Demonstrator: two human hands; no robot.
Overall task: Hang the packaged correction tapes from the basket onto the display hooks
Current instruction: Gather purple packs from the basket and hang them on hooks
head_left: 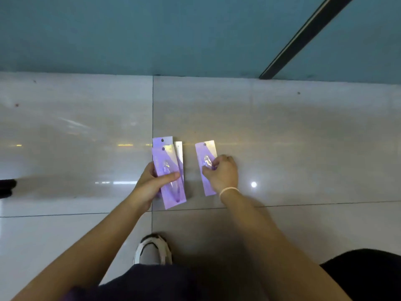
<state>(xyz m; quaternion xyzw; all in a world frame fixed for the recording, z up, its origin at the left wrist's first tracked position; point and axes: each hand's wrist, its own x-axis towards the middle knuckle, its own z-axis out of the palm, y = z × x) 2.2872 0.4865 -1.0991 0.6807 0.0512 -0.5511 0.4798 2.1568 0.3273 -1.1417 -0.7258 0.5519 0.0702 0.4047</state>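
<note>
My left hand (152, 183) grips a small stack of purple packaged correction tapes (168, 170), thumb across the front one; three packs show, fanned, each with a hang hole at the top. My right hand (221, 172) pinches a single purple correction tape pack (206, 157) by its blister, held upright a little to the right of the stack. Both are held over the tiled floor. No basket and no display hooks appear in view.
Below is a glossy pale tiled floor (282, 137) with dark grout lines. A teal wall or panel (173, 35) runs along the far side, crossed by a black slanted bar (303, 38). My shoe (154, 248) shows near the bottom.
</note>
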